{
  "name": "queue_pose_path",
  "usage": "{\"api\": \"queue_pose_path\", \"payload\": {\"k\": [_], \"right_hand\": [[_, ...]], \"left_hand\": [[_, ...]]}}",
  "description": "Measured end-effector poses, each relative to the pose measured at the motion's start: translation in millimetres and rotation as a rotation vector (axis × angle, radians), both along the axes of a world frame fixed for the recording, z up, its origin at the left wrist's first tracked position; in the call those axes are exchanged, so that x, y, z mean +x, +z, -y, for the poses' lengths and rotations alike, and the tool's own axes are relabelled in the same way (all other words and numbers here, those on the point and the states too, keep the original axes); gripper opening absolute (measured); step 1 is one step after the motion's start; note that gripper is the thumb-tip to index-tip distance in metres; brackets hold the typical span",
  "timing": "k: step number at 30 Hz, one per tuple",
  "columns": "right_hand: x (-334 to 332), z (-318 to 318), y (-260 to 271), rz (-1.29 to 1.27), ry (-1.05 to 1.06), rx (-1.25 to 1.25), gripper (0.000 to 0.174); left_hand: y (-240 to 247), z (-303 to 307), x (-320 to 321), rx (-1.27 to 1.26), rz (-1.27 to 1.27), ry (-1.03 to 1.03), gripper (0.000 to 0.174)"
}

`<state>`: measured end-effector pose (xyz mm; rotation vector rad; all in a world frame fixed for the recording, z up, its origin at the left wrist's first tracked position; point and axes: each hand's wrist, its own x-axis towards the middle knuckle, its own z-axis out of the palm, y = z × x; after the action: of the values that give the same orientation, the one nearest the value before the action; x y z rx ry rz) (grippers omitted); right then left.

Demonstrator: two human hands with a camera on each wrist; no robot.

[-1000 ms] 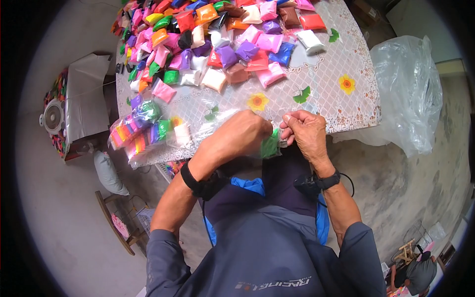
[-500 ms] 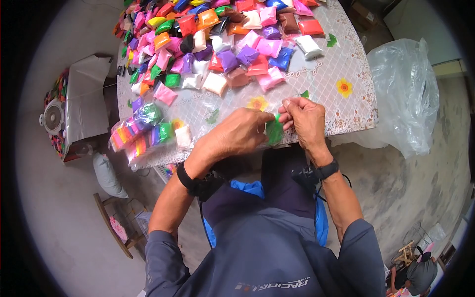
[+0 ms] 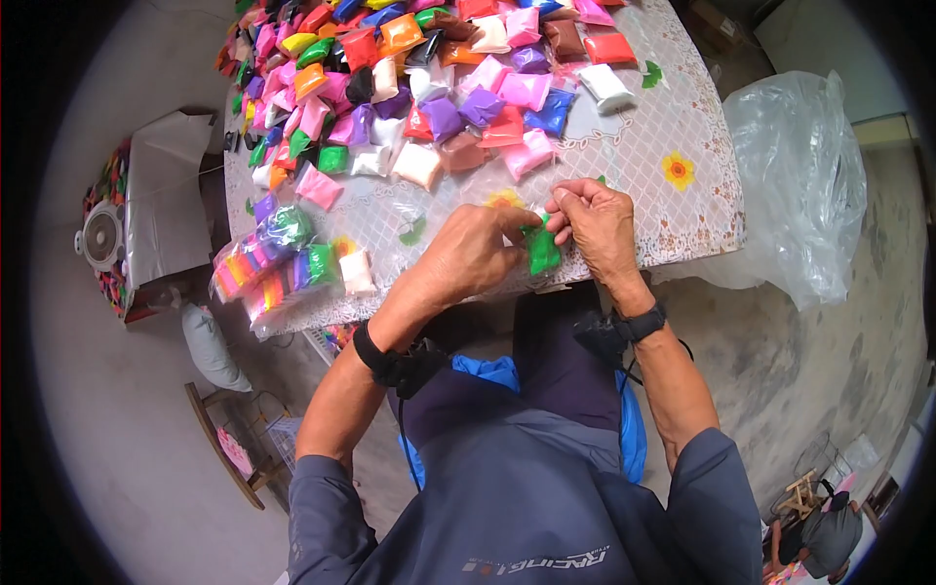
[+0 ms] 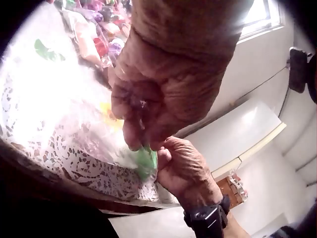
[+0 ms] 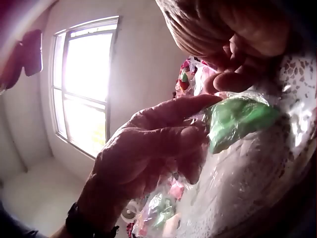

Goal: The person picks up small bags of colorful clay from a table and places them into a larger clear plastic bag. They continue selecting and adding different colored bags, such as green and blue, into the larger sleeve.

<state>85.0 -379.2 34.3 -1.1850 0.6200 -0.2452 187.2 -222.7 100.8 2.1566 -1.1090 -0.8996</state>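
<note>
Near the table's front edge, a small clear packet of green modelling clay [image 3: 543, 251] is held between both hands. The left hand [image 3: 473, 249] pinches one edge of it between thumb and forefinger, as the right wrist view shows the green packet [image 5: 240, 121] side-on. At the packet's top edge, the right hand [image 3: 598, 229] has its thumb and curled fingertips together on the clear film. In the left wrist view the left hand [image 4: 166, 74] covers most of the packet, and only a green part [image 4: 146, 161] shows below its fingers.
A large heap of coloured clay packets [image 3: 444, 117] spreads over the far side of the table. Clear bags of multicoloured packets [image 3: 268, 263] lie at the left front, beside a white packet [image 3: 357, 272]. A big clear plastic sheet [image 3: 795, 185] hangs at the table's right.
The green packet has come up slightly, away from the lap, and shows more fully. The left hand has turned, with its thumb and forefinger now in sight. The right hand has shifted slightly left.
</note>
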Motion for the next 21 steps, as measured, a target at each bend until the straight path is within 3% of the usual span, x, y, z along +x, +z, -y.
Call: {"api": "queue_pose_path", "payload": {"k": [6, 9, 11, 13, 15, 21], "right_hand": [[-3.4, 1.9, 0.4, -0.003, -0.021, 0.021, 0.019], [-20.2, -0.9, 2.7, -0.105, -0.038, -0.155, 0.02], [-33.7, -6.9, 0.6, -0.057, -0.114, -0.472, 0.021], [-43.3, -9.8, 9.9, -0.08, -0.067, -0.555, 0.02], [-47.6, -11.8, 7.9, 0.099, 0.047, -0.831, 0.019], [-45.1, -14.2, 9.8, 0.051, 0.027, -0.696, 0.016]], "left_hand": [[2.5, 3.1, -2.6, -0.016, 0.061, -0.001, 0.047], [-1.1, 2.4, -3.7, -0.029, 0.039, 0.063, 0.049], [-2.0, 1.9, -3.8, -0.034, 0.04, 0.069, 0.051], [-0.1, 2.9, -3.8, -0.041, 0.048, 0.078, 0.052], [4.1, 4.1, -5.3, -0.035, 0.039, 0.076, 0.051], [6.8, 2.7, -11.1, -0.099, 0.011, 0.107, 0.047]]}}
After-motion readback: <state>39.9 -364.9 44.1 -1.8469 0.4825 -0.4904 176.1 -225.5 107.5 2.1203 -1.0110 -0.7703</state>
